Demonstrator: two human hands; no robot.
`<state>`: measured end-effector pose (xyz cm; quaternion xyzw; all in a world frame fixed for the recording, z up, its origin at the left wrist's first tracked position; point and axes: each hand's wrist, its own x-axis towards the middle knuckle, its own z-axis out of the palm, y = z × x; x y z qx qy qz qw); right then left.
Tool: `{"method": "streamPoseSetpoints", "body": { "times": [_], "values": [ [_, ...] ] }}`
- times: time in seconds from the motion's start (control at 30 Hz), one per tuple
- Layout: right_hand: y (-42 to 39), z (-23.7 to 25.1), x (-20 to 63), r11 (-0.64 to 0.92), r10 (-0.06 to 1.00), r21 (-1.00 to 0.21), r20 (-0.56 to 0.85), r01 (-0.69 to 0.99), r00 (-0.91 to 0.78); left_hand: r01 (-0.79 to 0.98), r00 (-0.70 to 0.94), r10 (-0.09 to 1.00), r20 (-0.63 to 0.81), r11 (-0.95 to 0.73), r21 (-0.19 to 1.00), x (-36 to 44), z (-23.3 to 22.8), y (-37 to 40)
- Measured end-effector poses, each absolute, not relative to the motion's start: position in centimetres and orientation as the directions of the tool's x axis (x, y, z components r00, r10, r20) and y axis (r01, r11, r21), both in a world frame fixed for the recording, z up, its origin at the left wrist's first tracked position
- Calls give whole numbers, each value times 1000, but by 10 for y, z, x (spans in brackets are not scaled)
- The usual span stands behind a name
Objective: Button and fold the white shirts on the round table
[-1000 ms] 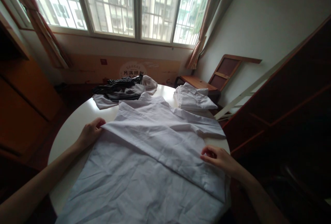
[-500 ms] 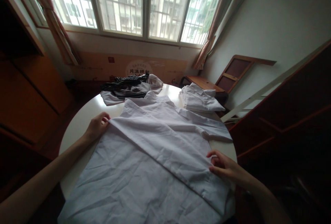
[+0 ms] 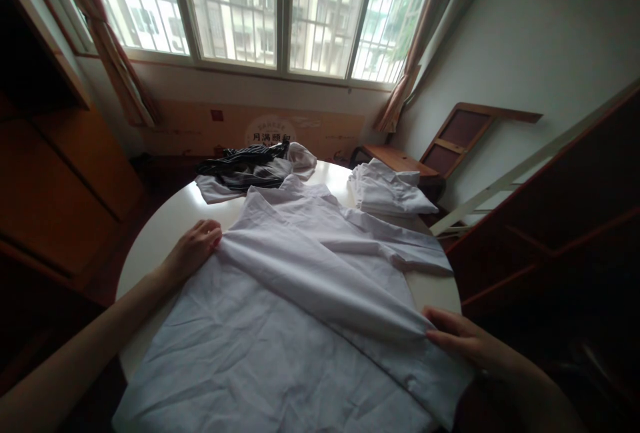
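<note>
A white shirt (image 3: 280, 326) lies spread over a round white table (image 3: 160, 226). A raised fold runs across it from left to right. My left hand (image 3: 193, 250) pinches the left end of that fold near the table's left side. My right hand (image 3: 463, 340) grips the right end of the fold at the table's right edge, and the cloth between the two hands is pulled taut and lifted slightly.
A folded white garment (image 3: 390, 196) sits at the table's far right. A dark striped garment on a white one (image 3: 245, 170) lies at the far side. Wooden cabinets (image 3: 55, 186) stand left, dark wooden furniture (image 3: 565, 220) right, a window (image 3: 260, 13) ahead.
Both hands have drawn the fold toward me; my right hand slid down and right along the shirt's edge, and the fold now stands up tighter.
</note>
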<state>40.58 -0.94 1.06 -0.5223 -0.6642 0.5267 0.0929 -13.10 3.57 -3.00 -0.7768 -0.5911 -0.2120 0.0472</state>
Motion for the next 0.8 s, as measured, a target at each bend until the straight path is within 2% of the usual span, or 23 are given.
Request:
{"method": "streamPoseSetpoints", "body": {
  "times": [0.13, 0.23, 0.3, 0.37, 0.5, 0.67, 0.73, 0.8],
  "values": [
    [-11, 16, 404, 53, 752, -729, -421, 682, -508, 903, 195, 907, 373, -315, 294, -136, -36, 39],
    [-11, 19, 402, 45, 714, -724, -458, 689, -529, 905, 125, 911, 393, -267, 331, -139, -38, 39],
    [-8, 19, 401, 23, 740, -713, -459, 701, -491, 913, 77, 916, 395, -224, 342, -140, -37, 38],
    [-2, 18, 400, 35, 816, -715, -383, 698, -433, 912, 38, 920, 391, -192, 363, -139, -36, 38],
    [14, 8, 388, 120, 959, -731, -90, 672, -269, 893, -26, 935, 353, -137, 429, -140, -38, 40],
    [32, -19, 368, 76, 988, -549, 153, 832, 10, 866, -62, 956, 288, -92, 491, -145, -43, 41],
    [36, -28, 366, 43, 979, -496, 193, 867, 62, 869, -60, 960, 272, -84, 488, -146, -43, 40],
    [38, -29, 369, 39, 988, -501, 150, 865, 43, 873, -60, 963, 265, -78, 481, -145, -42, 39]
  ]
}}
